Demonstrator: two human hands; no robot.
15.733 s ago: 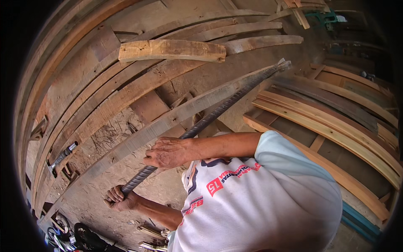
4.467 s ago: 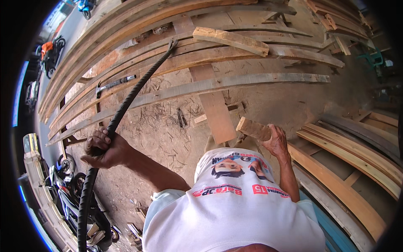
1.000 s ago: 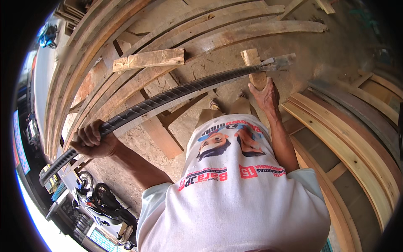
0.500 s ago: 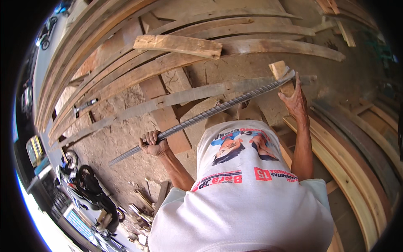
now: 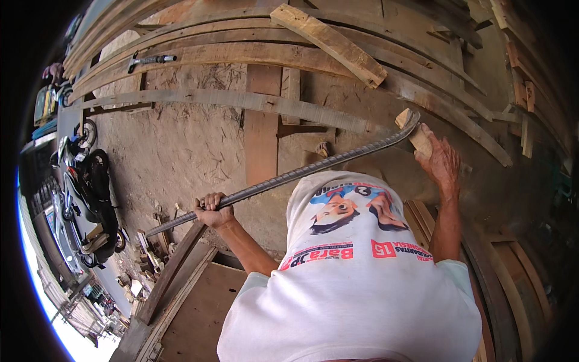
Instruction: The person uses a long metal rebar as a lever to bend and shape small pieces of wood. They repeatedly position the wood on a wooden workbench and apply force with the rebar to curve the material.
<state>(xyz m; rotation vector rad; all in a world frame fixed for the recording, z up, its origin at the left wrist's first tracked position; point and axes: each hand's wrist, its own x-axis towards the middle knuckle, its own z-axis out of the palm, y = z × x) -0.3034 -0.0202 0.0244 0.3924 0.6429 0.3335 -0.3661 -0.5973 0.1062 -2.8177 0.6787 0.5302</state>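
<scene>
My left hand (image 5: 215, 210) is wrapped around the straight part of a long ribbed steel pry bar (image 5: 289, 176), which slants up across the front of my body. At the right end, the bar curves into a flattened tip. A short wooden block (image 5: 420, 143) lies crosswise against that curved end, partly hidden behind it. My right hand (image 5: 441, 160) is closed on the lower end of the block, close beside the bar's tip. Beyond the bar, a long narrow grey board (image 5: 229, 100) runs crosswise with its right end near the block.
Long wooden beams (image 5: 241, 55) lie side by side beyond the board, with a loose short timber (image 5: 329, 43) across them and a hammer (image 5: 151, 60) on their left. A motorcycle (image 5: 89, 199) stands at the left. More planks (image 5: 512, 271) are stacked at right.
My view has turned, so the beams and motorcycle sit differently in it. The bar's curved end and the block are slightly lower; my right hand now grips the block's lower end.
</scene>
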